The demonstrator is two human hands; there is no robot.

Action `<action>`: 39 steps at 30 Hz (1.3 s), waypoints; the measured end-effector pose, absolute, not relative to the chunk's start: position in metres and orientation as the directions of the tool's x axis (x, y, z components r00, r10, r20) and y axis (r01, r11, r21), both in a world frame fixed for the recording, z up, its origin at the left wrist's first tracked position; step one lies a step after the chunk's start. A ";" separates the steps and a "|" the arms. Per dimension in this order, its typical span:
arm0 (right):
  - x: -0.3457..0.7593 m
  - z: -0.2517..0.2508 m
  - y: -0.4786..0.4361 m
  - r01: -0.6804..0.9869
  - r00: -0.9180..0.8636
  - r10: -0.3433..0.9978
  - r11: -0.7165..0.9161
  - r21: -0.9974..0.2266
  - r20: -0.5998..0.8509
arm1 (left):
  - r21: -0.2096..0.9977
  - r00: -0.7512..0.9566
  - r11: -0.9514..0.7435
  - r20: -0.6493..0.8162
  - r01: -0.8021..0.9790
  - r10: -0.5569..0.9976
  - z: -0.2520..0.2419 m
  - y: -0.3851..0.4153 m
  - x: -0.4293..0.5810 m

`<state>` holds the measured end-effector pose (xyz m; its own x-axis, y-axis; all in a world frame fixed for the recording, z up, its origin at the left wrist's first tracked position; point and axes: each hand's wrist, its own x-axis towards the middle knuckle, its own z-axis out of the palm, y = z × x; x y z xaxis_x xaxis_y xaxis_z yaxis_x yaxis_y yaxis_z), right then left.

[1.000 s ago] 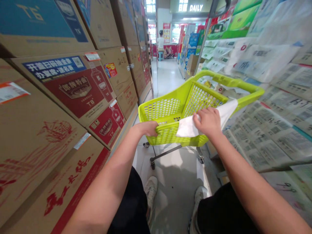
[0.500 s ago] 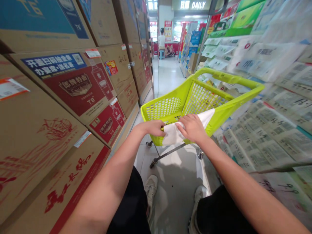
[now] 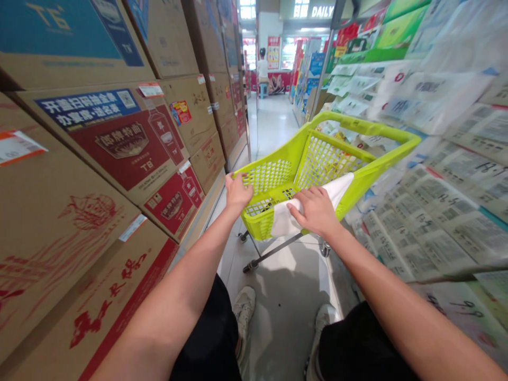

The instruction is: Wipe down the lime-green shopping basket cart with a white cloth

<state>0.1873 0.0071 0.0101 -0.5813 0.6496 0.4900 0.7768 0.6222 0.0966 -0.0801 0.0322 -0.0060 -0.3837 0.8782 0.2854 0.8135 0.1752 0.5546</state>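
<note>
Along the left side of the aisle, stacked cardboard cartons (image 3: 119, 148) printed in red and blue rise like a wall, several of them bearing small price tags. Just right of them the left arm reaches forward, bare and almost straight. The left hand (image 3: 237, 191) is clenched on the near left corner of the green cart (image 3: 273, 177), with its fingers hooked up over the rim.

The cart is a lime plastic mesh basket on a grey metal frame with castors. It stands on the pale floor (image 3: 286, 286) in the middle of the aisle, just ahead of the person's light shoes (image 3: 245, 307).

A white cloth (image 3: 283, 222) is draped over the cart's near rim and trails along the right-hand edge. The right hand (image 3: 315, 211) lies palm down on this cloth, knuckles raised and fingers bent toward the left, gripping the cloth against the rim. The right arm comes in from the lower right corner, its forearm angled up toward the cart.

Further right, sloping shelves (image 3: 456, 159) hold pale packaged goods, too blurred to read. At the far end of the aisle a person in a white top (image 3: 262, 66) stands well away.
</note>
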 end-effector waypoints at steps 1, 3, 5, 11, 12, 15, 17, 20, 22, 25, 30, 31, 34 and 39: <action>0.185 0.010 0.005 0.764 -0.592 0.641 0.640 0.085 0.489 | 0.568 -0.404 0.174 0.309 0.805 0.861 -0.009 0.037 -0.085; 0.183 0.009 0.004 0.734 -0.614 0.619 0.676 0.066 0.489 | 0.575 -0.417 0.170 0.330 0.800 0.847 -0.013 0.046 -0.094; 0.185 0.010 0.006 0.700 -0.643 0.596 0.712 0.054 0.481 | 0.558 -0.392 0.162 0.321 0.814 0.862 -0.015 0.052 -0.103; 0.219 0.021 0.026 0.822 -0.512 0.705 0.567 0.043 0.490 | 0.479 -0.291 0.125 0.289 0.869 0.912 -0.016 0.058 -0.118; 0.226 0.023 0.030 0.860 -0.456 0.727 0.508 0.044 0.514 | 0.476 -0.287 0.125 0.285 0.870 0.914 -0.016 0.058 -0.118; 0.238 0.023 0.038 0.918 -0.334 0.735 0.395 0.028 0.590 | 0.472 -0.286 0.131 0.274 0.872 0.918 -0.016 0.055 -0.113; 0.230 0.019 0.036 0.924 -0.303 0.709 0.382 0.015 0.637 | 0.465 -0.272 0.120 0.274 0.877 0.923 -0.015 0.053 -0.107; 0.202 0.009 0.024 0.900 -0.328 0.671 0.435 0.006 0.665 | 0.449 -0.258 0.115 0.272 0.886 0.927 -0.013 0.049 -0.099; 0.182 0.003 0.013 0.871 -0.393 0.671 0.491 0.021 0.629 | 0.439 -0.261 0.125 0.263 0.890 0.929 -0.012 0.048 -0.096; 0.160 0.000 -0.001 0.825 -0.490 0.670 0.564 0.047 0.557 | 0.433 -0.259 0.127 0.262 0.892 0.930 -0.011 0.048 -0.094; 0.154 0.003 -0.005 0.772 -0.537 0.627 0.636 0.028 0.565 | 0.423 -0.253 0.124 0.266 0.898 0.930 -0.012 0.051 -0.094; 0.157 0.004 -0.003 0.787 -0.511 0.637 0.617 0.016 0.576 | 0.422 -0.253 0.125 0.262 0.898 0.931 -0.012 0.051 -0.094; 0.168 0.005 0.009 0.860 -0.408 0.689 0.510 0.000 0.599 | 0.419 -0.254 0.130 0.255 0.899 0.933 -0.012 0.052 -0.095; 0.176 0.016 0.031 0.900 -0.415 0.771 0.424 0.096 0.483 | 0.381 -0.185 0.084 0.237 0.921 0.954 -0.013 0.049 -0.097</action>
<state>0.1758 0.0309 0.0159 -0.4152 0.7712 0.4826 0.9003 0.4245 0.0962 -0.0966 0.0493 -0.0128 -0.1853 0.9537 0.2368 0.9208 0.0843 0.3809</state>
